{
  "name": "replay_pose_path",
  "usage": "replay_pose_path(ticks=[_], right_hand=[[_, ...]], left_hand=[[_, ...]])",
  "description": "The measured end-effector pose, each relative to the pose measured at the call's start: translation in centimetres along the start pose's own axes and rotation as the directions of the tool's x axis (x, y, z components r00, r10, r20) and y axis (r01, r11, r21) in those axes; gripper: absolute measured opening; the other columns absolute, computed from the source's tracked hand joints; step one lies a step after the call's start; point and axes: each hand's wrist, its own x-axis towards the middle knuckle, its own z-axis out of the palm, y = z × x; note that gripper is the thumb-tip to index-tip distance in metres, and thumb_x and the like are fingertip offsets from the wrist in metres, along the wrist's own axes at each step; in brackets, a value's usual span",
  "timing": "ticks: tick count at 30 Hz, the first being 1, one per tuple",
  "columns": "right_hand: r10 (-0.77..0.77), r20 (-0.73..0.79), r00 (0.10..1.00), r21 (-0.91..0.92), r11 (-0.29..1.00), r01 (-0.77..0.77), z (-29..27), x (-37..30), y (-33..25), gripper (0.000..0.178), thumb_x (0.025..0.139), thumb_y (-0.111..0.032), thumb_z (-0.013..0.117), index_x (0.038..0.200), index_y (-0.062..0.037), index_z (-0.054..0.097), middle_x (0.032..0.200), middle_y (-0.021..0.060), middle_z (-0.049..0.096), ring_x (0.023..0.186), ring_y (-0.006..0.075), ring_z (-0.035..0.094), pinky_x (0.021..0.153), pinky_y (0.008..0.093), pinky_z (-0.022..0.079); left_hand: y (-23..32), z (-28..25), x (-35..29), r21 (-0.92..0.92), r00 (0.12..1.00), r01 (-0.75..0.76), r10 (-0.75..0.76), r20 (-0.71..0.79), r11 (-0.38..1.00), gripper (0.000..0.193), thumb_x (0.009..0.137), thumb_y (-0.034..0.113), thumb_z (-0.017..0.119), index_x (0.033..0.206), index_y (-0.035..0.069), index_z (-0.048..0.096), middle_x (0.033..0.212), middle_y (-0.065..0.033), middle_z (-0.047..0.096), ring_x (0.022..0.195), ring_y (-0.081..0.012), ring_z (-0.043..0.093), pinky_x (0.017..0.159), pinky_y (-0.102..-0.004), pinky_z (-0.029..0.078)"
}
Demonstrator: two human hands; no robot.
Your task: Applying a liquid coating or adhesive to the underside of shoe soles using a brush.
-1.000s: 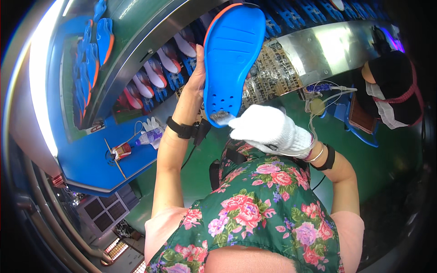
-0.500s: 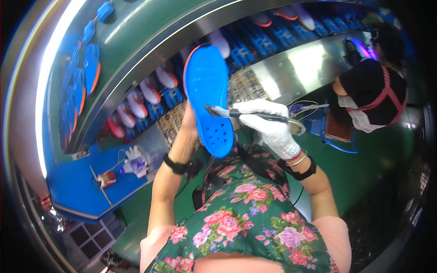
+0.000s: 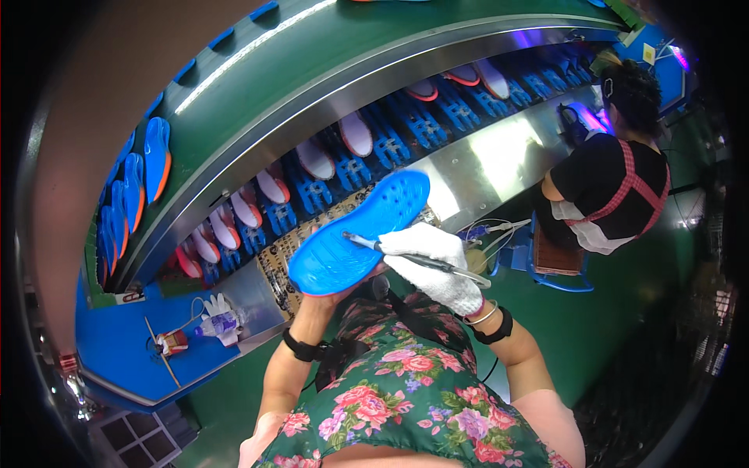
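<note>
A blue shoe sole [image 3: 331, 253] lies slantwise across my left hand [image 3: 321, 303], its end with several small holes pointing far right. That hand is closed round the sole from beneath; most of its fingers are hidden under it. In a white knitted glove, my right hand [image 3: 433, 265] pinches a slim dark-handled brush [image 3: 367, 242]. The brush tip touches or hovers just over the middle of the sole's upper face; I cannot tell which. A thin hose trails from the brush's rear end beside my right wrist.
Ahead curves a rack of blue holders [image 3: 355, 171] carrying pale, red-edged soles [image 3: 315, 160]. Beyond it, a green conveyor [image 3: 257, 93] bears more blue soles [image 3: 157, 152]. A blue table [image 3: 117, 327] at left holds a glove and a bottle [image 3: 217, 324]. A co-worker [image 3: 608, 175] sits at right.
The sole has swung round, its holed end moving from near me to the far right. My right hand has shifted left and nearer, with the brush. The view has tilted up.
</note>
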Motion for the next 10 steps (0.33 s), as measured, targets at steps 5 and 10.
replay_pose_path(ticks=[5,10], right_hand=[[-0.037,-0.041,0.998,-0.025,0.999,0.036,0.1,0.4,-1.3,0.023,0.078,0.0,0.079,0.101,-0.0019,0.075,0.098,0.0131,0.075,0.085,0.0252,0.072,0.076,0.0353,0.057],[-0.134,-0.03,0.991,-0.124,0.984,0.129,0.2,1.7,-1.7,0.024,0.076,0.003,0.079,0.099,-0.0024,0.076,0.098,0.016,0.076,0.085,0.0246,0.073,0.077,0.0329,0.059]], left_hand=[[-1.8,0.4,0.3,-0.073,0.987,-0.16,0.161,-0.001,0.984,0.082,0.092,0.061,0.053,0.152,0.007,0.039,0.148,-0.0239,0.049,0.128,-0.0447,0.054,0.108,-0.0634,0.043],[-3.2,1.0,2.3,0.246,0.924,-0.379,0.379,0.049,0.892,0.095,0.08,0.057,0.067,0.157,0.012,0.034,0.157,-0.0187,0.039,0.14,-0.0414,0.043,0.115,-0.0599,0.036]])
